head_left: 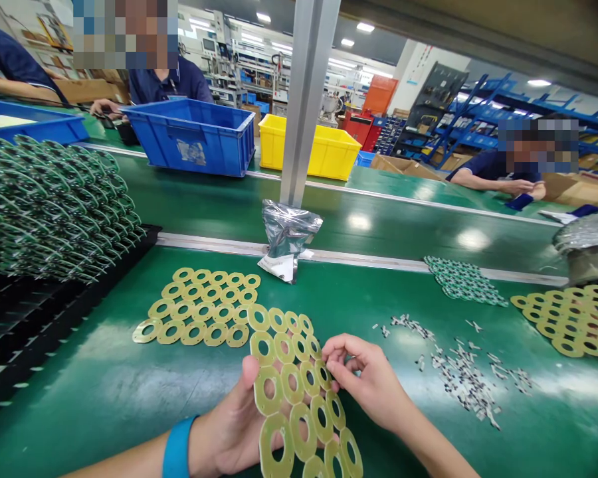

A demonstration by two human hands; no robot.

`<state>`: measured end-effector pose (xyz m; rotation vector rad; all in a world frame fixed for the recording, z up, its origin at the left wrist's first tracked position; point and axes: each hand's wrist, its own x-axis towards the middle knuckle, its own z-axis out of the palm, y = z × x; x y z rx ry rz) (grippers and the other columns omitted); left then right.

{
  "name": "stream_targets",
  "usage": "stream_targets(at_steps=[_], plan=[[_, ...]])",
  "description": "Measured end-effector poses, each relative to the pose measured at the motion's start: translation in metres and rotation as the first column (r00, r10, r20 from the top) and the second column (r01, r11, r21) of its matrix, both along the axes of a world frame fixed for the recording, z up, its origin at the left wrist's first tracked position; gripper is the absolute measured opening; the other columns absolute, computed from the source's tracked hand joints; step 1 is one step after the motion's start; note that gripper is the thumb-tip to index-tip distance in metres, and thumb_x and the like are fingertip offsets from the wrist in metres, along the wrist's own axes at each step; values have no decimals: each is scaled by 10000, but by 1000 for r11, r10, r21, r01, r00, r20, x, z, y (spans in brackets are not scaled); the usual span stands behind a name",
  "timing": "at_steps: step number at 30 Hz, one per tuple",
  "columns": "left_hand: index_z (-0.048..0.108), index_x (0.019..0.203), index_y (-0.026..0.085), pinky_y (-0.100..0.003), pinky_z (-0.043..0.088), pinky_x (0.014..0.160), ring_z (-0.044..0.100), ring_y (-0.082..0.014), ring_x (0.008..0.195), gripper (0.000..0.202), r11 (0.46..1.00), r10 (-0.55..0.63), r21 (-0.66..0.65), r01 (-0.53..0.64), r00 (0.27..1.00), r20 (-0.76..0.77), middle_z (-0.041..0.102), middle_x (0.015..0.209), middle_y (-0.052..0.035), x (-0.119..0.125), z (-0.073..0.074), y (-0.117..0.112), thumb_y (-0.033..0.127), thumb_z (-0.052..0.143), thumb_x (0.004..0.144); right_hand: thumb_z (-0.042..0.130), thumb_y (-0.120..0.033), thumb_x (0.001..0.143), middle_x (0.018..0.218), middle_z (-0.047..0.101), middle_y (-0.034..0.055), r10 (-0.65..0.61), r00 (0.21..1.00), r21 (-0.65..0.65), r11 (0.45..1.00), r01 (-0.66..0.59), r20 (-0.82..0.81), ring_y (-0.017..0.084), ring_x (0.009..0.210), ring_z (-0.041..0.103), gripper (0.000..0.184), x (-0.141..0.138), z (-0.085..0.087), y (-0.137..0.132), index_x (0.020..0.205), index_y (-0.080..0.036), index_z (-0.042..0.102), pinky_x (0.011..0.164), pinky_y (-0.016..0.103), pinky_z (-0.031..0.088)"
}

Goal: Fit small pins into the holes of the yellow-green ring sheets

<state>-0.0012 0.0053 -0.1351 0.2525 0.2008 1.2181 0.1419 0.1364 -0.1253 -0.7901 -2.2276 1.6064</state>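
Note:
A yellowish panel of joined ring-shaped circuit boards [292, 399] is held up, tilted, in my left hand [232, 425]. The left thumb presses its near left edge, while the other fingers pass behind it and show partly through the holes. At the panel's right edge is my right hand [376, 382], with thumb and fingers pinched together. Whether those fingertips grip the edge or a small part cannot be made out. Flat on the green work surface behind lies another yellowish ring panel [194, 321]. Small black-and-white parts [466, 382] are scattered to the right of my right hand.
Stacked green circuit panels [54, 206] stand at left on a black rack [44, 325]. A silver bag [289, 229] sits below a metal post [306, 99]. Blue [194, 136] and yellow [329, 149] bins stand beyond. At right lie green [463, 280] and yellowish panels [568, 318]. Co-workers sit opposite.

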Motion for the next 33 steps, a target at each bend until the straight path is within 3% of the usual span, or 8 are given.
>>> stream_targets(at_steps=[6,15,21,25,28,33], plan=[[482,1201,196,-476,247,1011,439,-294,1153,726,1000,0,-23,1,1000,10,596,1120,-88,0,1,0,648,516,634,467,-91,763,681,513,-33,2,1000,3,1000,-2,5,74,507,552,147,1,1,-1,821,-187,563,472,196,460],[477,1203,213,-461,240,1018,443,-281,1151,724,999,14,-41,-13,1000,19,586,1139,-74,-1,-2,0,643,534,623,480,-104,758,680,516,-29,-2,1000,-17,1000,2,2,73,497,541,128,-1,-1,0,819,-182,561,466,194,454],[457,1221,165,-463,215,1036,363,-296,1214,769,999,-7,-51,8,1000,19,471,1278,-96,-2,1,0,655,514,632,484,-109,760,740,547,2,-19,1000,130,991,19,-1,97,614,527,147,-1,-2,-2,817,-194,589,497,184,452],[438,1236,176,-471,193,1046,306,-310,1248,801,999,-10,-53,10,1000,1,456,1293,-92,-4,1,1,664,528,607,517,-183,774,733,564,9,-26,999,72,997,23,44,104,573,563,109,1,3,3,837,-189,606,459,188,439],[404,1259,189,-460,180,1056,245,-299,1280,826,999,-1,-50,0,1000,-12,454,1297,-82,-5,0,1,663,536,596,527,-243,786,742,586,27,-46,997,52,998,43,62,111,551,583,116,3,4,6,780,-177,622,442,195,421],[393,1266,175,-465,183,1054,234,-299,1284,826,1000,-3,-29,3,1000,-5,466,1284,-93,-4,-1,1,649,541,605,544,-215,777,618,581,18,-45,995,139,990,33,88,124,570,562,163,2,3,4,638,-173,617,488,209,398]])
